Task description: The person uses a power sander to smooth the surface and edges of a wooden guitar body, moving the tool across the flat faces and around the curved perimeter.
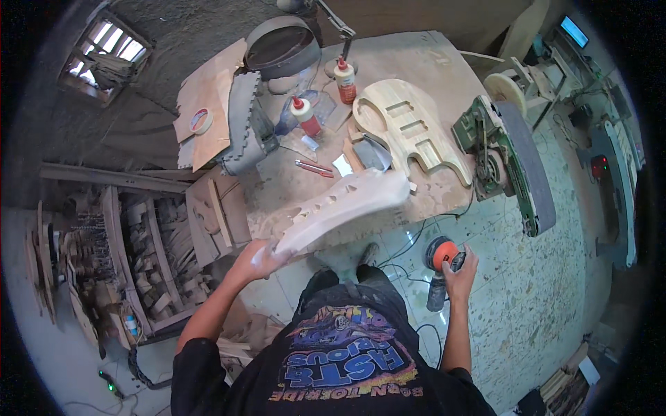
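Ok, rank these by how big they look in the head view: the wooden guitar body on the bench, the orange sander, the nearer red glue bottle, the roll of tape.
1. Wooden guitar body
2. Orange sander, though it sits nearer the camera, so its rank is less sure
3. Red glue bottle
4. Roll of tape, close to the bottle in apparent size

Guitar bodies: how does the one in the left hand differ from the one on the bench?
The held body is pale whitish, lifted clear of the bench by the left hand and tilted; the bench body is yellower, with visible grain, and lies flat. The bench body shows rectangular pockets; the held one shows notches along its upper edge. Both are bare, unfinished wood. The right hand holds an orange sander.
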The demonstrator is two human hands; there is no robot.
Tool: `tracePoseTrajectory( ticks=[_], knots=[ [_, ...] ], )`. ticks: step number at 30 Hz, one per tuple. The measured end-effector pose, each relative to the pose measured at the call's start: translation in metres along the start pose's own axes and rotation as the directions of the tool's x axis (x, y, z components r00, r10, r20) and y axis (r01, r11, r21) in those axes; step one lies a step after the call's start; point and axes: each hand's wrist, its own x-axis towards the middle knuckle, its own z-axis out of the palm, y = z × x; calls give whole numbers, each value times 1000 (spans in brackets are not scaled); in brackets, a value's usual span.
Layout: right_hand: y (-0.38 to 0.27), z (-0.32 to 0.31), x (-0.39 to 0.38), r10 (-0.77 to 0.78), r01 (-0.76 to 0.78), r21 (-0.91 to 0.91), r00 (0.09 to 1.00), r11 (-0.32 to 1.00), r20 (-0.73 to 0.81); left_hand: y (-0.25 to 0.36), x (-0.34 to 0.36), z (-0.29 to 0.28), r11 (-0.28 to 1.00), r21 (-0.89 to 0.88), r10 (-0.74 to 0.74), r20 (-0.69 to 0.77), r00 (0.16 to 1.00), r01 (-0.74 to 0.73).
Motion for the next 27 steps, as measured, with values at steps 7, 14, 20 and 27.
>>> tracePoseTrajectory(
  ticks=[7,14,20,27],
  knots=[
    [-29,-13,20,-124,126,58,992,990,-39,-21,4,0,734,-593,-279,180,943,330],
    [-55,-14,29,-175,173,89,985,981,14,-36,-4,13,607,-709,-297,216,930,359],
    [-75,-5,27,-241,237,80,970,968,42,-66,-7,33,745,-646,-175,51,983,167],
    [-100,13,24,-319,316,54,944,947,81,-69,-22,49,751,-608,-279,63,958,259]
  ],
)
